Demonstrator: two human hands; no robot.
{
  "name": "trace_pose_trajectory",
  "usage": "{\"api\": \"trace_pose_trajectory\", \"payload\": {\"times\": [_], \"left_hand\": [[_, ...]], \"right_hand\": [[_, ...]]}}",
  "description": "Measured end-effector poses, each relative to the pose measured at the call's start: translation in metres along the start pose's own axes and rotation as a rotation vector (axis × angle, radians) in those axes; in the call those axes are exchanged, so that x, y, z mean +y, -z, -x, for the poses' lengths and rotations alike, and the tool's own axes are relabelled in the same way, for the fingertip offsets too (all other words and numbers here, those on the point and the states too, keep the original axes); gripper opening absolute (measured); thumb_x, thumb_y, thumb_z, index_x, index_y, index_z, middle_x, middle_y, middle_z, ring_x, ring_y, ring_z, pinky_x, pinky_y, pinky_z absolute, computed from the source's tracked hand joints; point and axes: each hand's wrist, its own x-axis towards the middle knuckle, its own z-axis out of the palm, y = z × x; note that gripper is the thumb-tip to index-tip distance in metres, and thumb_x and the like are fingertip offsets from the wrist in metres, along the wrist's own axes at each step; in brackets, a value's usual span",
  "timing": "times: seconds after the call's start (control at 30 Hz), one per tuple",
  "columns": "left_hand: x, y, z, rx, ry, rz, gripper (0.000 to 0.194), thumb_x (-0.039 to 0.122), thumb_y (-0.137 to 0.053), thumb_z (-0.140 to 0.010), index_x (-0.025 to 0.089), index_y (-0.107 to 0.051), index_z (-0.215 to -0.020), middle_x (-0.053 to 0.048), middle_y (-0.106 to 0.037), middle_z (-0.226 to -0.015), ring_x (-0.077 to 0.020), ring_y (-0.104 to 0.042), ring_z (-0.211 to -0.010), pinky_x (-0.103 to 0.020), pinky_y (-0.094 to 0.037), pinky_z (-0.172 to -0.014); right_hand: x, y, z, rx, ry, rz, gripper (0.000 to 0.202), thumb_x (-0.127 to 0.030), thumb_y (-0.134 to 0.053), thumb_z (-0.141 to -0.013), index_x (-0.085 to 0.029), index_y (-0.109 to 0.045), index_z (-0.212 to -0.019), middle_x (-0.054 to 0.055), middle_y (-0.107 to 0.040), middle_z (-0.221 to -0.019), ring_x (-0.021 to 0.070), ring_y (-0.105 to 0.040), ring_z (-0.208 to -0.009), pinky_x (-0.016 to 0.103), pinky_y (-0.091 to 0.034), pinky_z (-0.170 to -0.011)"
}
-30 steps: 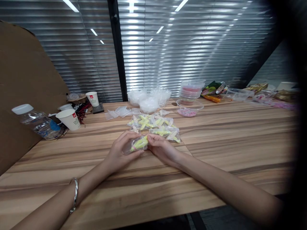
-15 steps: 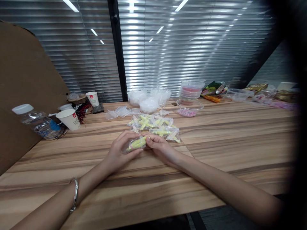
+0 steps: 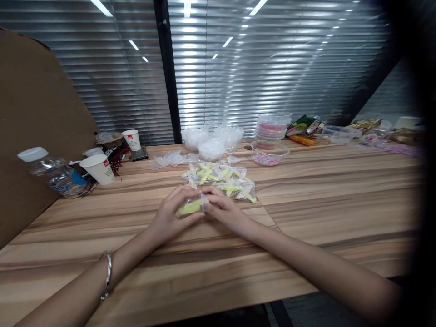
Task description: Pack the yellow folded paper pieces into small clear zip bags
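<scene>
Between my two hands is a small clear plastic bag point(image 3: 190, 207) with a yellow item inside; what the item is I cannot make out. My left hand point(image 3: 173, 210) curves around the bag's left side, fingers above and thumb below. With thumb and fingers, my right hand point(image 3: 223, 208) pinches the bag's right end, which looks like its opening edge. Just beyond my hands lies a pile of similar bags point(image 3: 231, 186), each with yellow and pale pieces in it.
Behind the pile stand clear plastic tubs point(image 3: 211, 149) and flat empty bags point(image 3: 174, 159). A round container of pink pieces point(image 3: 267, 159) sits to their right, near stacked lids point(image 3: 272, 126). Paper cups point(image 3: 102, 171) and a bottle point(image 3: 57, 177) stand at left beside a cardboard panel point(image 3: 37, 104).
The yellow item now lies deeper in the bag, away from my right fingers. My right hand has shifted its grip along the bag's right end, and my left hand stays in place.
</scene>
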Motion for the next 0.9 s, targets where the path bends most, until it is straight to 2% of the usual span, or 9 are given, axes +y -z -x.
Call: {"api": "trace_pose_trajectory", "payload": {"times": [0.1,0.23,0.43,0.53,0.63,0.77,0.9], "left_hand": [[0.001,-0.001,0.000,-0.012,0.010,0.009,0.039,0.022,-0.067,-0.076,0.021,-0.054,-0.113,-0.008,-0.058,-0.108,-0.0212,-0.054,-0.102,-0.036,-0.044,-0.088],[0.003,-0.001,0.000,-0.007,0.041,0.014,0.040,0.021,-0.066,-0.076,0.021,-0.052,-0.114,-0.007,-0.057,-0.110,-0.0199,-0.053,-0.104,-0.035,-0.043,-0.090],[0.004,-0.001,0.000,-0.017,0.080,0.003,0.043,0.024,-0.066,-0.076,0.023,-0.050,-0.116,-0.008,-0.056,-0.114,-0.0224,-0.052,-0.106,-0.037,-0.042,-0.091],[0.004,-0.003,0.002,0.023,0.153,0.095,0.058,0.025,-0.068,-0.074,0.023,-0.039,-0.125,-0.010,-0.053,-0.117,-0.0226,-0.052,-0.108,-0.038,-0.042,-0.094],[0.002,-0.005,0.003,0.082,0.155,0.248,0.068,0.022,-0.069,-0.072,0.023,-0.028,-0.126,-0.011,-0.051,-0.117,-0.0221,-0.051,-0.112,-0.038,-0.042,-0.095],[-0.003,-0.005,0.000,0.178,0.183,0.312,0.058,0.024,-0.067,-0.074,0.023,-0.034,-0.121,-0.011,-0.047,-0.123,-0.0227,-0.050,-0.113,-0.040,-0.043,-0.094],[-0.006,-0.002,-0.003,0.173,0.223,0.173,0.049,0.026,-0.067,-0.075,0.021,-0.045,-0.119,-0.010,-0.048,-0.124,-0.0239,-0.045,-0.118,-0.042,-0.036,-0.101]], "right_hand": [[-0.001,-0.001,0.001,-0.015,0.023,0.037,0.025,-0.037,-0.046,-0.090,-0.026,-0.067,-0.096,0.006,-0.052,-0.109,0.0200,-0.044,-0.110,0.037,-0.029,-0.100],[-0.002,-0.001,0.000,-0.002,-0.004,0.041,0.024,-0.035,-0.047,-0.089,-0.024,-0.069,-0.094,0.006,-0.052,-0.108,0.0200,-0.044,-0.110,0.037,-0.029,-0.101],[-0.007,0.001,-0.001,-0.011,-0.133,-0.136,0.022,-0.037,-0.053,-0.085,-0.024,-0.070,-0.087,0.005,-0.052,-0.110,0.0208,-0.043,-0.113,0.036,-0.028,-0.101],[-0.006,0.001,-0.001,-0.033,-0.222,-0.272,0.020,-0.037,-0.054,-0.085,-0.025,-0.069,-0.090,0.004,-0.052,-0.114,0.0207,-0.041,-0.115,0.035,-0.030,-0.100],[-0.001,0.001,-0.002,-0.038,-0.247,-0.350,0.020,-0.036,-0.056,-0.083,-0.023,-0.070,-0.089,0.004,-0.051,-0.117,0.0205,-0.042,-0.115,0.034,-0.031,-0.099],[0.008,0.004,-0.004,0.055,-0.274,-0.467,0.018,-0.035,-0.059,-0.081,-0.022,-0.069,-0.087,0.004,-0.056,-0.112,0.0190,-0.047,-0.108,0.032,-0.034,-0.095],[0.014,0.007,-0.006,0.143,-0.326,-0.526,0.018,-0.035,-0.061,-0.079,-0.021,-0.066,-0.090,0.002,-0.062,-0.096,0.0167,-0.052,-0.092,0.030,-0.038,-0.086]]}}
